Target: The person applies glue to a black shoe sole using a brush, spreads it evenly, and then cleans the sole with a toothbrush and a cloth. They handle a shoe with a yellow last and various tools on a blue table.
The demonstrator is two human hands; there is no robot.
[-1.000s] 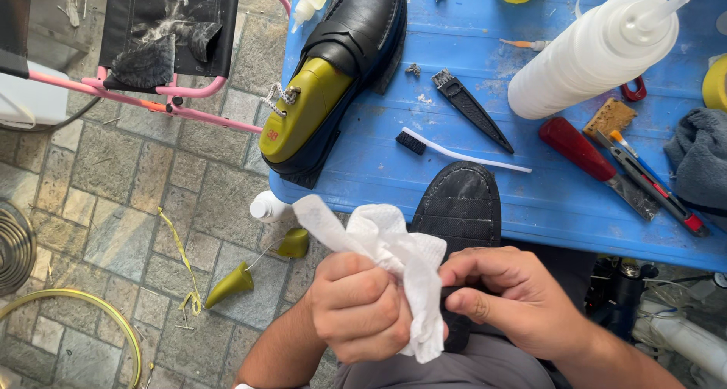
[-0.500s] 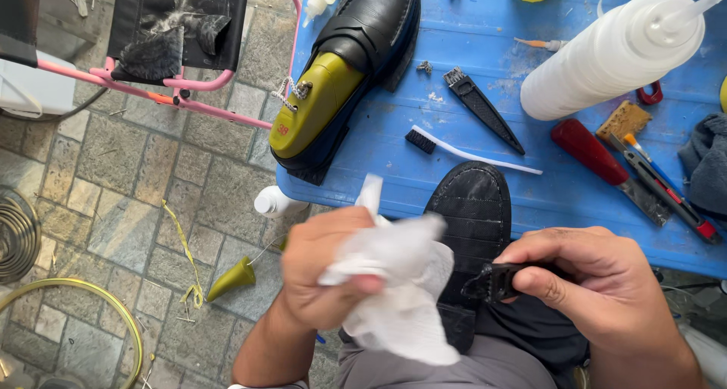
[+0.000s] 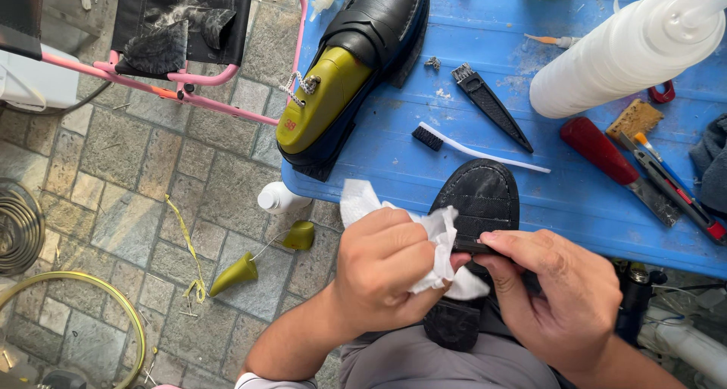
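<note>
A black shoe (image 3: 485, 199) is held sole-up between the two hands, heel on the lap, toe pointing away over the near edge of the blue table (image 3: 394, 146); its long axis runs straight out from the body, between the wrists. The left hand (image 3: 386, 271) is closed around a crumpled white cloth (image 3: 435, 234), which is pressed against the left flank of the sole; the right hand (image 3: 556, 290) is pinched with thumb and forefinger on the sole's edge at mid-length, the remaining fingers curled under the shoe. The hands meet almost fingertip to fingertip at that edge; neither can be called nearer. Beyond the toe a white-handled brush (image 3: 473, 148) lies crosswise; further off to the left hand's side a second black shoe (image 3: 363, 56) rests on the table.
</note>
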